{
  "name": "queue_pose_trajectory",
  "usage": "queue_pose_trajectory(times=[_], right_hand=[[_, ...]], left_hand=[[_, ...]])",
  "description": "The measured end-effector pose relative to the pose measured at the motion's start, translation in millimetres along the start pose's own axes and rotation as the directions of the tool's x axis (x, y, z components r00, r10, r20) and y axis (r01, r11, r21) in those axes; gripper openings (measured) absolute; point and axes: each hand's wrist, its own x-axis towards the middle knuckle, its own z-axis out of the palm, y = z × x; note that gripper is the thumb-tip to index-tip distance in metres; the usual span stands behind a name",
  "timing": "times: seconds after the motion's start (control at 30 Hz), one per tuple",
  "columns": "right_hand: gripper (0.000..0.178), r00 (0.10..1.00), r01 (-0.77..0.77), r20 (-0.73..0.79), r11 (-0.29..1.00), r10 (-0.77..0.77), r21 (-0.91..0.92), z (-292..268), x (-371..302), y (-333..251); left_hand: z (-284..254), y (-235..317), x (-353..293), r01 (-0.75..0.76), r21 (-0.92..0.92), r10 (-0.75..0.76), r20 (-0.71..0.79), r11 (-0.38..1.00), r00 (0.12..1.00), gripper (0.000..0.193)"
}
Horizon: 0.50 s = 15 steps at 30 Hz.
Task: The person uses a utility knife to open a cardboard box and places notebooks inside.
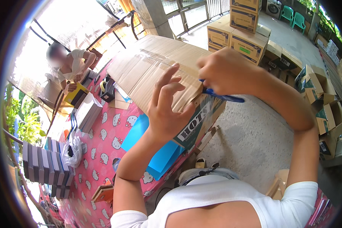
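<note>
A large closed cardboard carton (136,72) with clear tape across its top and a dark green printed side stands in front of me at the table's edge. My left hand (166,100) is over its near corner, fingers apart and loosely bent, with nothing seen in them. At the carton's right edge, my right hand (228,72) is closed in a fist, slightly blurred. A pair of blue-handled scissors (231,98) sticks out below that fist; its blades are hidden. Blue sheets (155,148) lie beside the carton, under my left forearm.
A pink patterned cloth (102,152) covers the table, with a tape dispenser (107,89), paper stacks (88,112) and a plastic bag (74,150) on it. Another person (70,64) holds a yellow-and-black item at the far left. Stacked cartons (249,41) and opened boxes (319,91) stand right.
</note>
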Motion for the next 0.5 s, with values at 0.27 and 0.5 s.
queue_pose_trajectory(times=[0.27, 0.5], right_hand=[[0.007, 0.985, 0.043, -0.169, 0.934, 0.019, 0.355, -13.9, -31.5, 47.1], [0.021, 0.784, -0.197, -0.426, 0.831, 0.452, 0.520, 94.2, 49.0, 73.8]], left_hand=[[-5.1, 5.1, 8.1, 0.110, 0.083, -0.127, 0.237, 0.990, 0.963, 0.038], [28.2, -1.5, 60.8, 0.135, 0.362, -0.363, 0.689, 0.922, 0.627, 0.024]])
